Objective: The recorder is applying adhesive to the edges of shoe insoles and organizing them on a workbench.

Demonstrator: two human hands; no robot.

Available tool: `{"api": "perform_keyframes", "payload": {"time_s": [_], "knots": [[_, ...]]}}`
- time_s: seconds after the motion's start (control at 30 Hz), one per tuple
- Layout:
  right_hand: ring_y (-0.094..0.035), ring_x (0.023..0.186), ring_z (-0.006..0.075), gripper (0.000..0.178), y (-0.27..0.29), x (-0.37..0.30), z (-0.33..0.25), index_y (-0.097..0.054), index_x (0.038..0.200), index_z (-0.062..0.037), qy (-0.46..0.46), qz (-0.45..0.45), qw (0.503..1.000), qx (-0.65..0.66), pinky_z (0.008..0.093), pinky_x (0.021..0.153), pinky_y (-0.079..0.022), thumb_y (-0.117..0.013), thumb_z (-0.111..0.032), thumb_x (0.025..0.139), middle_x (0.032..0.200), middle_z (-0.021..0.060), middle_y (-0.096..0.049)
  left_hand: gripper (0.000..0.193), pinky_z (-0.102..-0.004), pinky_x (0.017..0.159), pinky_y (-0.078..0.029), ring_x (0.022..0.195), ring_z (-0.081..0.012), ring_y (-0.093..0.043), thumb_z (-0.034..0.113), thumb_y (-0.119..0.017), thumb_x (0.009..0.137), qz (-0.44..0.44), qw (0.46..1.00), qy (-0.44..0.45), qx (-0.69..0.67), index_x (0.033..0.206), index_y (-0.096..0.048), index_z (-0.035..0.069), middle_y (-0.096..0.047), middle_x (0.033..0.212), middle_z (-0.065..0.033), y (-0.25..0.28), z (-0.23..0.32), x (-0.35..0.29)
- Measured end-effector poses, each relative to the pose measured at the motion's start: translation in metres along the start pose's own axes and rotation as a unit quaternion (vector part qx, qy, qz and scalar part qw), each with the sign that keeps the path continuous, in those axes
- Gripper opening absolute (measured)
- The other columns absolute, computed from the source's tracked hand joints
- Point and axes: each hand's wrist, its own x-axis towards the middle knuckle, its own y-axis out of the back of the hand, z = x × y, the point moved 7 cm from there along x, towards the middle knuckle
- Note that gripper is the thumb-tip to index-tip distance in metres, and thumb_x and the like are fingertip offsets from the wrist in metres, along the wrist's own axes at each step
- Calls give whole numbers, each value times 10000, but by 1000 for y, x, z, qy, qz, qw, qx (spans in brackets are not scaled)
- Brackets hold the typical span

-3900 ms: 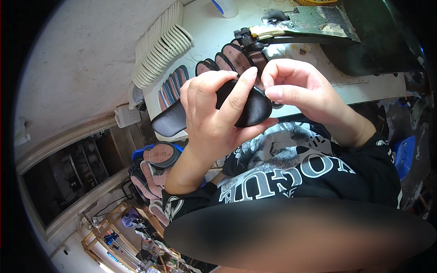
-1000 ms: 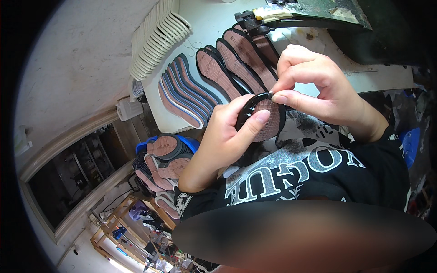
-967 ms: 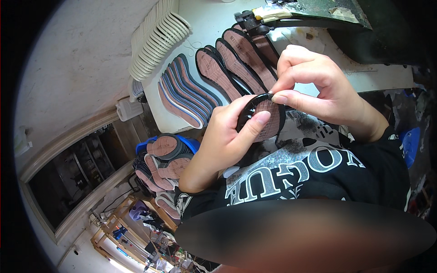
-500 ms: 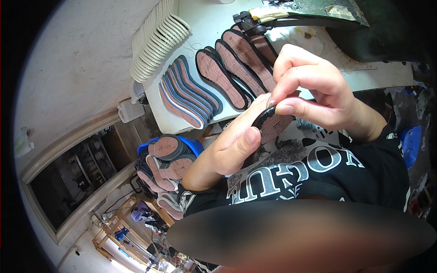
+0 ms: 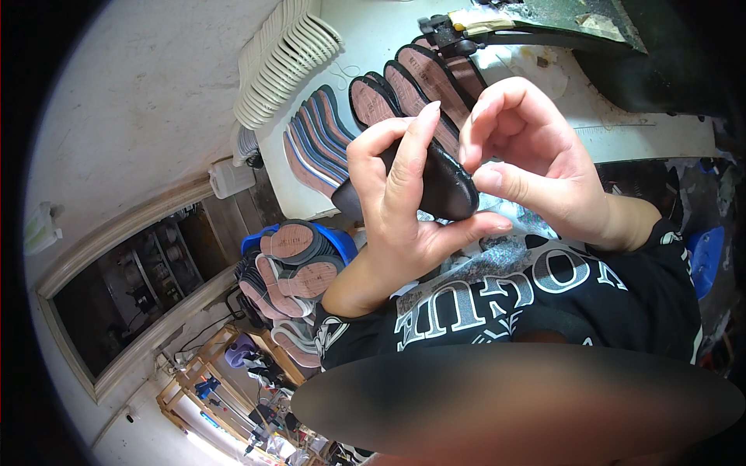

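Note:
My left hand point(image 5: 396, 206) holds a shoe insole point(image 5: 449, 190), with its dark, shiny face showing between the thumb and the spread fingers. A thin black rim runs along the insole's edge. My right hand point(image 5: 548, 167) is curled at this edge, its thumb and index fingertips closed on the rim; anything finer between them is too small to make out. Behind the hands, several pink insoles with black rims point(image 5: 427, 74) lie on the white table point(image 5: 373, 27). Left of these, a row of blue-edged pink insoles point(image 5: 318, 136) overlaps.
A long stack of cream curved pieces point(image 5: 291, 58) stands at the table's left. Below the table, a blue basin point(image 5: 339, 242) is heaped with insoles point(image 5: 295, 242). A dark machine arm point(image 5: 528, 37) juts over the back. A white plastic jug point(image 5: 231, 179) sits by the wall.
The insole has been turned from its pink printed side to its dark face. My left fingers have lifted and spread around it. My right fingertips stay by the rim.

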Motion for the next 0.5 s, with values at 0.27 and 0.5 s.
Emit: {"api": "perform_keyframes", "payload": {"time_s": [0.27, 0.5], "knots": [[-536, 884, 83, 441, 1, 1, 4, -419, 1185, -70, -44, 26, 995, 84, 229, 817, -430, -685, -51, 834, 911, 27, -555, 1008, -354, 873, -419, 1026, -236, -469, 570, -836, 522, 18, 1000, -13, 6, 1286, -531, -12, -456, 1131, -129, 2, 2, 3], [-545, 924, 78, 373, -7, 3, 14, -432, 1212, -40, -50, -47, 983, 173, 228, 787, -459, -625, -61, 893, 954, 33, -578, 958, -339, 862, -436, 1025, -227, -483, 468, -874, 538, 11, 999, -28, -13, 1285, -533, -26, -462, 1133, -129, 1, 5, 4]]}}
